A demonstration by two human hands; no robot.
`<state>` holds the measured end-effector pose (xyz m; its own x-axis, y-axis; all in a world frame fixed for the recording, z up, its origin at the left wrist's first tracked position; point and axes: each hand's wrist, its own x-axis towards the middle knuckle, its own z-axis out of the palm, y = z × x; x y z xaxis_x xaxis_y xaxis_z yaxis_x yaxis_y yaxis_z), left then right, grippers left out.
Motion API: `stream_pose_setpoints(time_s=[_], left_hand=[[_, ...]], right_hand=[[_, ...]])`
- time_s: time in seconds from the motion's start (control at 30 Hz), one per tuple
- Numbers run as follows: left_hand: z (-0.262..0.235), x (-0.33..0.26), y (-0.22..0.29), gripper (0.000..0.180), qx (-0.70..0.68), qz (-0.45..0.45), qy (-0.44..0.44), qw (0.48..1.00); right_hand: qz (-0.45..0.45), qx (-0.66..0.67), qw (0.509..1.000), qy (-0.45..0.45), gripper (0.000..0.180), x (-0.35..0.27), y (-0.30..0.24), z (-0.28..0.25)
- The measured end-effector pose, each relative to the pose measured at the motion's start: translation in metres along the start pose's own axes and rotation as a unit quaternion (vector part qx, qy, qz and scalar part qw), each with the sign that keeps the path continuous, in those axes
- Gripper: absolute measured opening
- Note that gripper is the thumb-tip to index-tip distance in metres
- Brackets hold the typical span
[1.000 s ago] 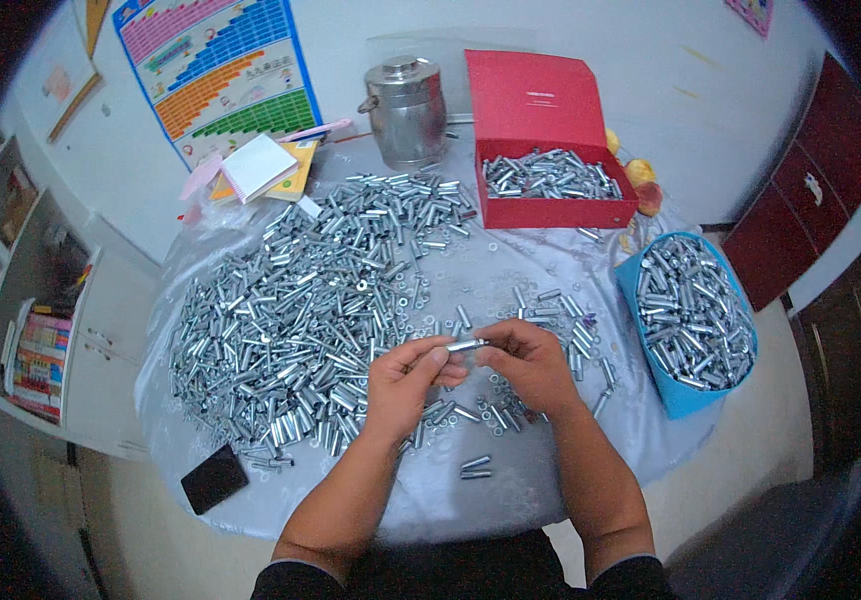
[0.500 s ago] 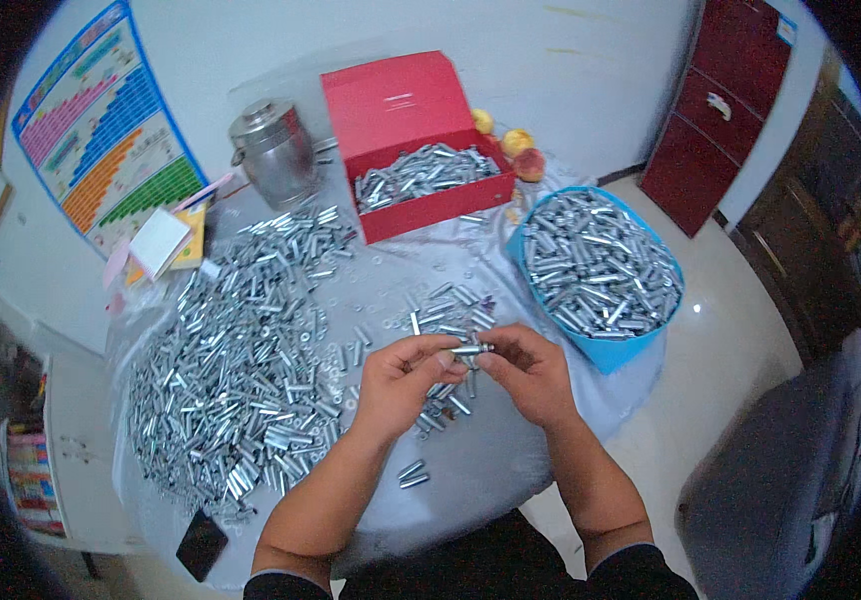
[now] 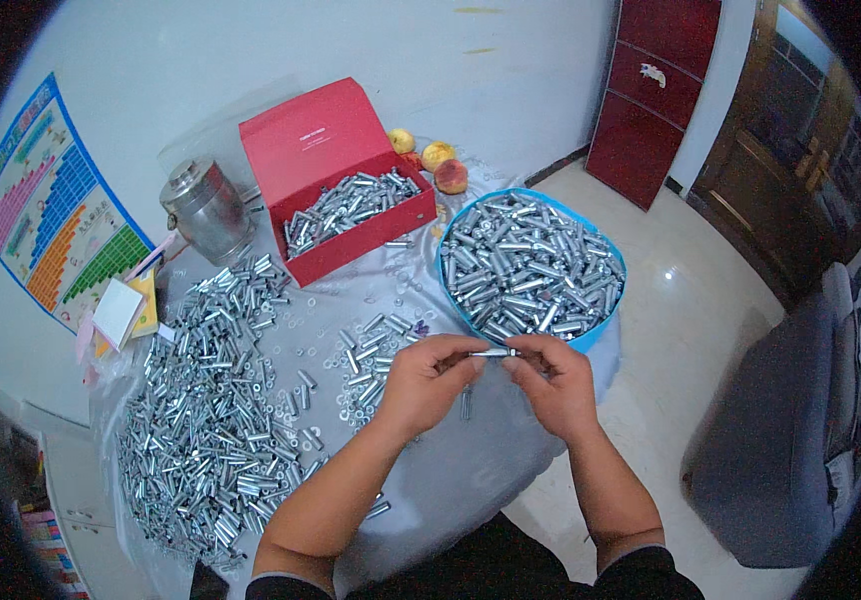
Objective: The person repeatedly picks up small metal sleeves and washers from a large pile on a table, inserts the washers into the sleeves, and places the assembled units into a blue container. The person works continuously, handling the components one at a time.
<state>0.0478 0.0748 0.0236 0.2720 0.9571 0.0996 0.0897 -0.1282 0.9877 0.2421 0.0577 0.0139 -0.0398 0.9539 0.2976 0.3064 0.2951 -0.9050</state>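
Silver metal is gleaming where the left hand (image 3: pixel 431 382) and the right hand (image 3: pixel 556 385) are pinching opposite ends of a slim cylinder (image 3: pixel 496 352), fingers closing snugly on it and keeping it nearly level. Both forearms (image 3: pixel 336 500) are angling inward from the bottom of the view. Since the earlier frames, the view is swinging rightward and the hands are shifting toward the blue bin (image 3: pixel 585 342), now showing before its near wall. Grey cloth (image 3: pixel 511 455) is stretching below the wrists to the bench's (image 3: pixel 451 490) curved edge; pale floor (image 3: pixel 686 340) is opening beyond, rightward.
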Motion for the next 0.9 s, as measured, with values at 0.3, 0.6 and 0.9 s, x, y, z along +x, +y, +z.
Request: stream_pose_setpoints(time_s=[0.3,0.6,0.9], left_hand=[[0.024,0.028,0.019,0.019,-0.001,0.013,-0.012,1.000],[0.039,0.102,0.033,0.016,0.244,0.353,0.067,0.901],[0.036,0.133,0.016,0.014,0.367,0.361,0.042,0.856]], right_hand=[[0.041,0.174,0.982,0.062,0.021,0.009,-0.009,-0.026],[-0.069,-0.100,0.979,0.166,0.018,0.058,-0.005,-0.059],[-0.106,-0.272,0.938,0.186,0.021,0.079,0.019,-0.053]])
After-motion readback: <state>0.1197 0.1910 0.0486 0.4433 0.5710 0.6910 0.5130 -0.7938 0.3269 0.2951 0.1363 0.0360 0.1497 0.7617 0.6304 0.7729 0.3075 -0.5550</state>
